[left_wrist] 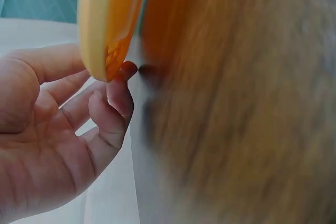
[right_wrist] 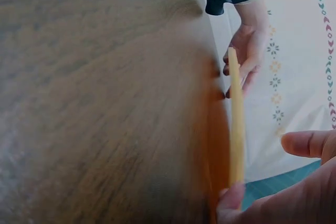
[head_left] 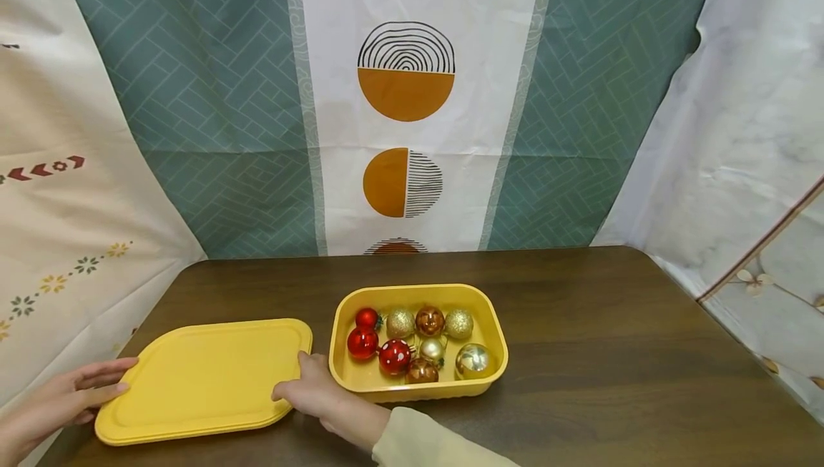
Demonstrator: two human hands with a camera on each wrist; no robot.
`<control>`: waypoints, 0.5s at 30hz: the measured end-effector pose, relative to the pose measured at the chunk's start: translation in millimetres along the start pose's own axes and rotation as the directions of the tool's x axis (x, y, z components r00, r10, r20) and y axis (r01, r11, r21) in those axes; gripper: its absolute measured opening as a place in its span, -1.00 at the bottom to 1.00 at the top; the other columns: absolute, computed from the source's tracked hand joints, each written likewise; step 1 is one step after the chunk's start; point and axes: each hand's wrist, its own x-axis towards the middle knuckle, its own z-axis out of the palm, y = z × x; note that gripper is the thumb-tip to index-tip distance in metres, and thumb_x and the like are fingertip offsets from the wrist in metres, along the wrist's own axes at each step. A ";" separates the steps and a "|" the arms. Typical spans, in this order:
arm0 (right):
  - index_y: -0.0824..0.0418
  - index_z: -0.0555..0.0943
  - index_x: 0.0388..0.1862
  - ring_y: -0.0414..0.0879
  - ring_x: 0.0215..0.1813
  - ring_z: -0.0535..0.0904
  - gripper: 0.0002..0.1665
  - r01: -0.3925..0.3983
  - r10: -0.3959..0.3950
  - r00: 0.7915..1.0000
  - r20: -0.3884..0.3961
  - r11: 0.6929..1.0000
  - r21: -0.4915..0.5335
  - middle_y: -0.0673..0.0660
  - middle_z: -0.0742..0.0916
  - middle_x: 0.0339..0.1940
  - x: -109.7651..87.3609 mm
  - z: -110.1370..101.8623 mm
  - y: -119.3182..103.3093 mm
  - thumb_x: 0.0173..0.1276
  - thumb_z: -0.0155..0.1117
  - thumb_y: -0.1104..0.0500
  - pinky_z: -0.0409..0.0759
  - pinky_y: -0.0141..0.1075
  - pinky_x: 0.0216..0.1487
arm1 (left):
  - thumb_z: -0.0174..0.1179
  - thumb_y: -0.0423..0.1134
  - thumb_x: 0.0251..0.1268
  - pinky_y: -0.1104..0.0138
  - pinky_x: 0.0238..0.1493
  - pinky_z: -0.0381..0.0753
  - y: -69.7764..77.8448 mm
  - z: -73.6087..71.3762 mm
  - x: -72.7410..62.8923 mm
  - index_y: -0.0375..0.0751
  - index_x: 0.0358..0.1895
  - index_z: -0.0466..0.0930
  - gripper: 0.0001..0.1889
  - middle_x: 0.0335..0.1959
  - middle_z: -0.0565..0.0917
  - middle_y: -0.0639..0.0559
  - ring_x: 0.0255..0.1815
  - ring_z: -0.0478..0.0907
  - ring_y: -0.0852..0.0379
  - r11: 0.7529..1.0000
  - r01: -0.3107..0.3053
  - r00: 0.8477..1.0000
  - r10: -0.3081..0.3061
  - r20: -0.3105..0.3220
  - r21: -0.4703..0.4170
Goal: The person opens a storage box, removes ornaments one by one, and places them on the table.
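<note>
A flat yellow lid (head_left: 212,379) with rounded corners is at the left of the dark table. My left hand (head_left: 61,399) pinches its left end. In the left wrist view, that hand's thumb is on one face of the lid (left_wrist: 94,24) and fingertips reach its other face. At the lid's right end is my right hand (head_left: 318,388). In the right wrist view, a fingertip (right_wrist: 231,198) touches the lid's edge (right_wrist: 236,129) while the thumb (right_wrist: 299,142) stands apart from it. Beside the right hand stands a yellow box (head_left: 418,394) with shiny and glittery Christmas baubles (head_left: 395,357) inside.
Dark wood table (head_left: 611,352) extends right of the box. A patterned cloth (head_left: 412,109) hangs along the back edge, with pale cloths (head_left: 740,131) at both sides. The box stands very close to the right hand.
</note>
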 end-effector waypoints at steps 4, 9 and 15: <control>0.39 0.27 0.28 0.13 0.31 0.16 -0.15 -0.007 0.007 0.999 0.033 1.000 -0.004 0.26 0.28 0.25 -4.4 -3.4 0.7 -0.07 0.31 0.30 0.16 -0.01 0.29 | 0.00 0.04 0.31 0.21 -0.32 0.55 6.8 3.1 -0.3 -0.38 0.26 0.24 -0.38 0.17 0.29 -0.53 -0.16 0.52 0.16 0.996 -0.057 0.997 0.060 -0.047 0.074; 0.31 0.30 0.27 0.11 0.33 0.13 -0.17 0.004 -0.002 0.997 0.083 1.000 -0.026 0.23 0.26 0.28 -14.8 -7.6 -1.8 -0.07 0.31 0.28 0.14 0.01 0.29 | 0.03 -0.04 0.31 0.29 -0.36 0.55 19.3 8.2 -3.9 -0.58 0.19 0.21 -0.37 0.05 0.44 -0.47 -0.34 0.40 0.53 0.986 -0.110 0.990 0.120 -0.079 0.121; 0.27 0.37 0.24 0.00 0.28 0.23 -0.25 0.089 -0.083 0.986 0.146 0.995 -0.037 0.12 0.39 0.23 -27.9 -19.5 -6.8 -0.04 0.29 0.28 0.22 -0.11 0.27 | 0.05 -0.08 0.31 0.30 -0.36 0.56 33.4 8.7 -8.6 -0.61 0.18 0.19 -0.37 -0.01 0.49 -0.44 -0.35 0.40 0.55 0.983 -0.126 0.987 0.138 -0.087 0.131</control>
